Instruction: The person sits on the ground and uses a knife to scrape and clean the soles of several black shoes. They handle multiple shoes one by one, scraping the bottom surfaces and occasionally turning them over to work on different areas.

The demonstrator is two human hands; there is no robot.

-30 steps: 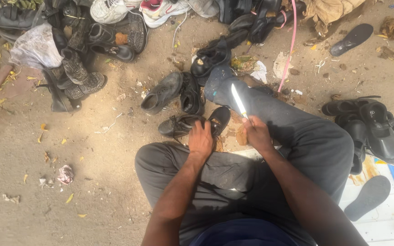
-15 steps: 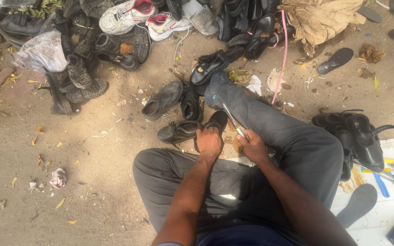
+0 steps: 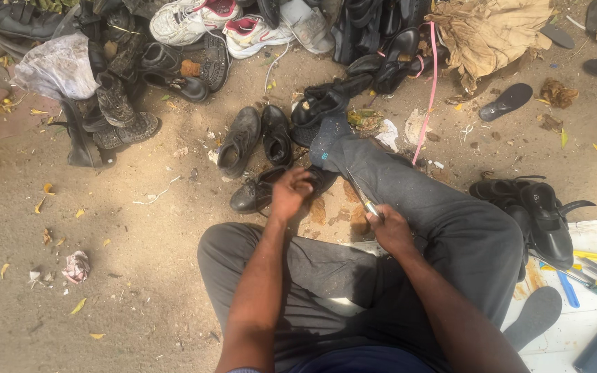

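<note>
I sit on sandy ground with my legs in dark grey trousers [image 3: 443, 221] folded. My left hand [image 3: 290, 193] rests with curled fingers on a black shoe [image 3: 260, 193] lying in front of my knees; whether it grips the shoe I cannot tell. My right hand [image 3: 390, 231] is closed around a thin metal blade [image 3: 362, 197] that points up and away from me, beside my right leg.
Worn black shoes [image 3: 257, 138] and white sneakers [image 3: 188, 21] lie piled ahead. Black sandals [image 3: 540, 214] sit at the right, by a white board [image 3: 589, 304] with pens and small tools. A pink cord [image 3: 431, 90] and dry leaves [image 3: 492, 31] lie beyond.
My left hand has lifted slightly and curled on the black shoe. The view has tilted, showing more of the shoe pile. The blade stays in my right hand.
</note>
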